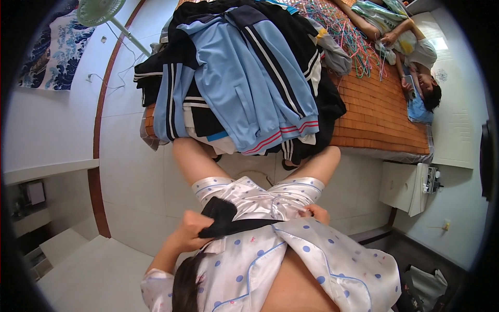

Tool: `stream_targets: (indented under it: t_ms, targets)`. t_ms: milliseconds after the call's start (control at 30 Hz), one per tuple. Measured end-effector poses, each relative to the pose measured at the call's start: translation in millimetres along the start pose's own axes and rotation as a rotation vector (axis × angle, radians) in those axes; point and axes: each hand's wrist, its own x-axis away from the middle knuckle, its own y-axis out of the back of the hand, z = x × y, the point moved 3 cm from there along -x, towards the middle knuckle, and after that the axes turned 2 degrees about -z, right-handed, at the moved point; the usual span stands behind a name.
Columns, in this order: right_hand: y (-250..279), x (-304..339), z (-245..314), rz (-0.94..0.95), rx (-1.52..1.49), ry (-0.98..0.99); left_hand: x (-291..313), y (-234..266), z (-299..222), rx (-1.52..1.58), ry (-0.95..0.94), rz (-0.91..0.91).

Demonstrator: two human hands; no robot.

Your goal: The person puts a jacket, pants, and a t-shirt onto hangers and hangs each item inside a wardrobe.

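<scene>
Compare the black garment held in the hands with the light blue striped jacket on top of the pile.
The black garment is dark and plain; the light blue striped jacket is pale with dark and red stripes. The black garment is bunched in the left hand and stretched to the right hand; the jacket lies spread on the clothes pile, untouched. Both are fabric clothing.

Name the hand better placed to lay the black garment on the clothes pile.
Left, probably. The left hand grips the bunched bulk of the black fabric garment, while the right hand only pinches its thin stretched end. Both sit about equally far from the heaped blue-and-black jackets.
</scene>
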Motion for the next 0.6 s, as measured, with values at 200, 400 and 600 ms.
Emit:
stream_targets:
  t_ms: [200, 400, 600]
  targets:
    - [-37, -49, 22, -0.075, 0.098, 0.116, 108, -22, 36, -0.158, 0.637, 0.415]
    - [-45, -72, 30, 0.109, 0.235, 0.145, 152, -91, 102, -0.074, 0.883, 0.313]
    - [-23, -157, 83, -0.051, -0.095, 0.488, 194, -170, 215, -0.208, 0.791, 0.36]
